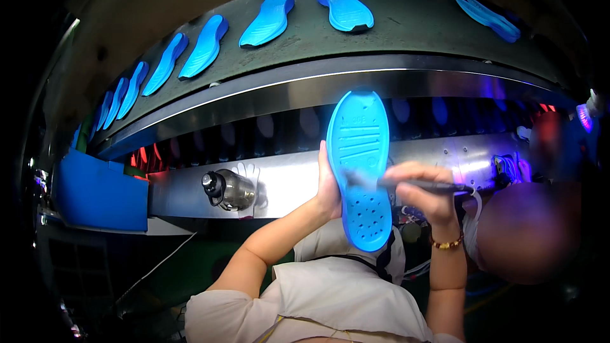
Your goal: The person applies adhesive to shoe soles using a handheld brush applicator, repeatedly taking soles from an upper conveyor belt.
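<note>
A bright blue shoe sole (pixel 359 140) stands lengthwise in front of me, showing a face with ridges toward the top and small holes toward the bottom. My left hand (pixel 328 184) grips its left edge, thumb along the side and the other fingers hidden behind. In my right hand (pixel 427 192) is a dark-handled brush (pixel 413 184) with a pale hose running from its back end. The brush's tip is smeared by motion and lies over the middle of the sole, below the ridges.
Beyond a metal rail (pixel 356 63), several blue soles (pixel 270 18) lie on a dark belt (pixel 406 19). A dark-capped bottle (pixel 230 189) rests on the metal shelf (pixel 286 174). At left is a blue bin (pixel 98 190); a blurred round object (pixel 527 232) sits close at right.
</note>
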`<state>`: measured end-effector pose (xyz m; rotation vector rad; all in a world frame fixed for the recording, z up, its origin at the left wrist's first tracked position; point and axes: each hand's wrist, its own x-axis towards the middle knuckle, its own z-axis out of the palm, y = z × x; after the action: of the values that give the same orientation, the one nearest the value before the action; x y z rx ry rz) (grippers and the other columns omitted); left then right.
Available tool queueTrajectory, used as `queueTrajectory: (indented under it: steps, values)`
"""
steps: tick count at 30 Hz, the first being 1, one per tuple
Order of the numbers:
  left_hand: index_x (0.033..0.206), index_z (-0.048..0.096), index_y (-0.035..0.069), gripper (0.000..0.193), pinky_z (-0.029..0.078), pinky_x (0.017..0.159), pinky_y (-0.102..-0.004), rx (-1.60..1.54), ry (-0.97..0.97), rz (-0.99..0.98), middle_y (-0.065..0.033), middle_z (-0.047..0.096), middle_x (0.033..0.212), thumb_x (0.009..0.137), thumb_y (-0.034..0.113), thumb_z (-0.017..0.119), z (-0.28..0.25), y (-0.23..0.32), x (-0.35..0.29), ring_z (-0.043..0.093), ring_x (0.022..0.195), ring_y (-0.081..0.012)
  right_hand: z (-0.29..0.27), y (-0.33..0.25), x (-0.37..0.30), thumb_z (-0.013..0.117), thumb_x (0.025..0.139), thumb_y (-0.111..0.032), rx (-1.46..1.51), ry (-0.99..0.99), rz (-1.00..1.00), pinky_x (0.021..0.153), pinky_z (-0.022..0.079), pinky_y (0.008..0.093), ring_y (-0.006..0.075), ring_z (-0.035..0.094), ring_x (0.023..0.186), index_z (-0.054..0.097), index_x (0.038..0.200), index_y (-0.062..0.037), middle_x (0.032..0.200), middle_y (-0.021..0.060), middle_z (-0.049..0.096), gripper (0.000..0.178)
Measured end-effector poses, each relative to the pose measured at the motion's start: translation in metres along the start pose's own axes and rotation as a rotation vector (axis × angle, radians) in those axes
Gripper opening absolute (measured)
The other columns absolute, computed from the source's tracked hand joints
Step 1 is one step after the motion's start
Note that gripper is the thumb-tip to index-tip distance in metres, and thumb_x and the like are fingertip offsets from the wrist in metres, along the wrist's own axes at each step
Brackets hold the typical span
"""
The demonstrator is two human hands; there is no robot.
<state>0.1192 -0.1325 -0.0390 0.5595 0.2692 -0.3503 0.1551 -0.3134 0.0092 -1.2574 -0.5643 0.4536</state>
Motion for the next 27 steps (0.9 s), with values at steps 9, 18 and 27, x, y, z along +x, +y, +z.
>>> queueTrajectory:
  steps: [9, 18, 27]
  values:
    - [0.113, 0.046, 0.001, 0.100, 0.048, 0.074, -0.0400, -0.020, -0.134, 0.179, -0.0192, 0.056, 0.092, 0.068, 0.080, 0.005, 0.016, 0.011, 0.010, 0.057, 0.081, -0.0293, -0.003, 0.006, 0.004, 0.064, 0.067, 0.002, -0.293, 0.086, -0.180, 0.080, 0.045, 0.0298, 0.0216, 0.061, 0.081, 0.064, 0.085, 0.0006, 0.087, 0.0141, 0.064, 0.018]
    - [0.113, 0.045, -0.001, 0.101, 0.048, 0.074, -0.0428, -0.048, -0.103, 0.240, -0.0203, 0.057, 0.091, 0.068, 0.080, 0.004, 0.020, 0.023, 0.018, 0.058, 0.081, -0.0311, -0.003, 0.003, -0.001, 0.066, 0.065, -0.001, -0.516, 0.191, -0.285, 0.077, 0.043, 0.0319, 0.0215, 0.060, 0.082, 0.065, 0.082, -0.0040, 0.085, 0.0094, 0.065, 0.018]
    - [0.113, 0.044, -0.001, 0.100, 0.047, 0.074, -0.0424, -0.037, -0.017, 0.328, -0.0206, 0.057, 0.091, 0.069, 0.078, 0.001, 0.028, 0.038, 0.021, 0.057, 0.079, -0.0311, -0.009, 0.001, -0.007, 0.062, 0.068, 0.005, -0.391, 0.151, -0.232, 0.078, 0.047, 0.0309, 0.0236, 0.061, 0.082, 0.063, 0.086, 0.0016, 0.087, 0.0144, 0.063, 0.019]
